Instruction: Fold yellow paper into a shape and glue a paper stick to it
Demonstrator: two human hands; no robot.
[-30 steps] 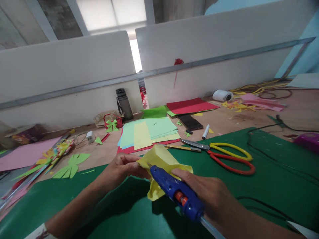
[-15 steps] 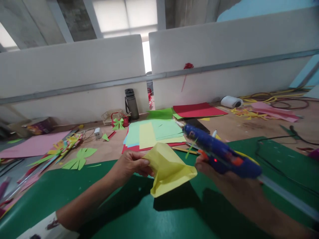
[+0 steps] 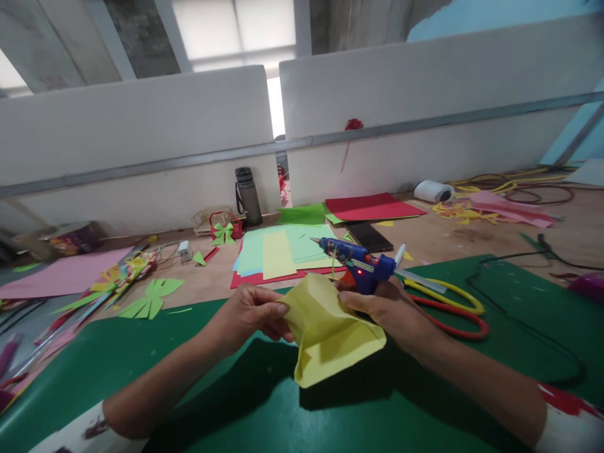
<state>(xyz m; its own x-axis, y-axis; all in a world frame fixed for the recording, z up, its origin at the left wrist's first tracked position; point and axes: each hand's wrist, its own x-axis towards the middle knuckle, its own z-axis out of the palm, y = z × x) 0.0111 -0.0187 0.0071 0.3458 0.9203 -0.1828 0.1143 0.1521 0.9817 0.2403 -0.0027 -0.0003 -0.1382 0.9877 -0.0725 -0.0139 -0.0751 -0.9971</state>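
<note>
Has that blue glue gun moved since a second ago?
Yes. Judged against the stacked sheets, the blue glue gun has moved up in view: its nozzle was at the yellow paper, below the sheets, and now overlaps them.

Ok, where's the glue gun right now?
In the head view, the blue glue gun is right of centre, in the right grip, just beyond the yellow paper.

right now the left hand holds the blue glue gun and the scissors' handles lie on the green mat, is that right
Not the left hand but the right hand holds the blue glue gun, as the head view shows; the scissors' handles lie on the green mat.
</note>
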